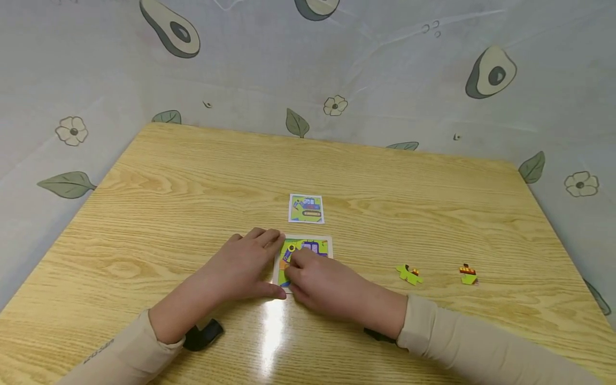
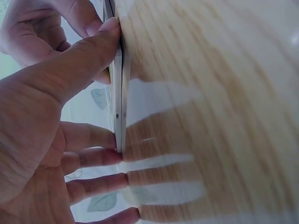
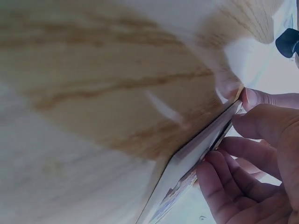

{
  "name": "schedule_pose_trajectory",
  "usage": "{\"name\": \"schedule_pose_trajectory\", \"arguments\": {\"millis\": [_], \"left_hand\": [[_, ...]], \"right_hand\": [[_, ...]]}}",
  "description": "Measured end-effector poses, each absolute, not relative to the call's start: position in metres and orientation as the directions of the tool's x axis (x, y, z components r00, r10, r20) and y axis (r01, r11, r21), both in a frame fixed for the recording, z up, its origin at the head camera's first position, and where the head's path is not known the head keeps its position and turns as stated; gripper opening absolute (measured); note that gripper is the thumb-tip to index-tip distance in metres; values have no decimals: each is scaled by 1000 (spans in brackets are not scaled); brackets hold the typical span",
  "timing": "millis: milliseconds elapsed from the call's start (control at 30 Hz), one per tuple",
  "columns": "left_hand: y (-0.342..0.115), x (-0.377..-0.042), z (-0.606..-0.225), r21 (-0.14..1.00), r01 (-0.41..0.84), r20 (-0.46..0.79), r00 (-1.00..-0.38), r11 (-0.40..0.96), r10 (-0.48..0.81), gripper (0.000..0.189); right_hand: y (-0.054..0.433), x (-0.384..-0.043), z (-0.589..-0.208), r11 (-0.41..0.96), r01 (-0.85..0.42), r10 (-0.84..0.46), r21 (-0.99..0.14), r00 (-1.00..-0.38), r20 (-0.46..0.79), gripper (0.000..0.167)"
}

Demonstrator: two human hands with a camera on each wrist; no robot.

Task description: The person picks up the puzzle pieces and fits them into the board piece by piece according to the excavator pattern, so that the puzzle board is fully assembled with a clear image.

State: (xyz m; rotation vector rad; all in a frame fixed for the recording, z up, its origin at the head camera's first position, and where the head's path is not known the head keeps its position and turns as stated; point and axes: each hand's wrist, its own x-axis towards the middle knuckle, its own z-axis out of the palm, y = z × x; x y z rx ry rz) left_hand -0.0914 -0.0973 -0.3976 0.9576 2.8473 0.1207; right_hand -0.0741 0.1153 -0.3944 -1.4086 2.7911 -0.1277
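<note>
The spread left hand (image 1: 245, 266) steadies a white-framed square puzzle (image 1: 317, 245), partly filled, beneath the curled right hand (image 1: 320, 280), whose pinch I cannot tell, two yellow-green jigsaw pieces (image 1: 409, 275) apparently left, loose at right.

Head: high, facing forward-down across table (image 1: 202, 176); both wrists: low, close, sharing edge of puzzle board (image 1: 315, 247)
</note>
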Motion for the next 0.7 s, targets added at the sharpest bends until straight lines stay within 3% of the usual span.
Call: {"name": "schedule_pose_trajectory", "arguments": {"millis": [500, 700], "left_hand": [[-95, -92, -400, 124, 608, -100, -779, 784, 619, 109], [-95, -92, -400, 118, 596, -100, -788, 794, 607, 108]], "right_hand": [[118, -72, -396, 605, -791, -794, -88, -608, 3, 13], [116, -71, -399, 586, -810, -809, -20, -587, 43, 14]]}}
